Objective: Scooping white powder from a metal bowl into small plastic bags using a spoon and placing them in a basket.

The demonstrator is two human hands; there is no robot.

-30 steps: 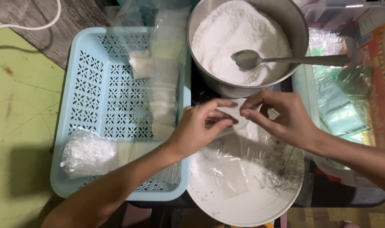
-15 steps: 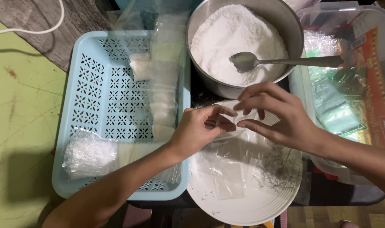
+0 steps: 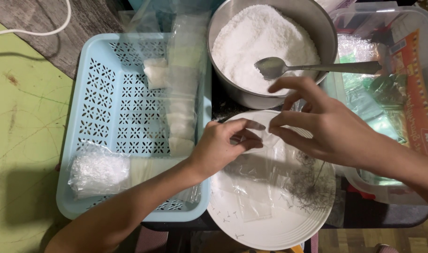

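Small clear plastic bag (image 3: 265,140) sits pinched at its top edge between both hands over the near white round plate (image 3: 270,229). Left hand (image 3: 223,147) and right hand (image 3: 322,122) each grasp it with fingertips, near the far steel bowl of white powder (image 3: 251,96).

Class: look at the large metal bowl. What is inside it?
The metal bowl holds a heap of white powder with a metal spoon resting on it, handle over the rim. The bowl's bottom is covered by the powder.
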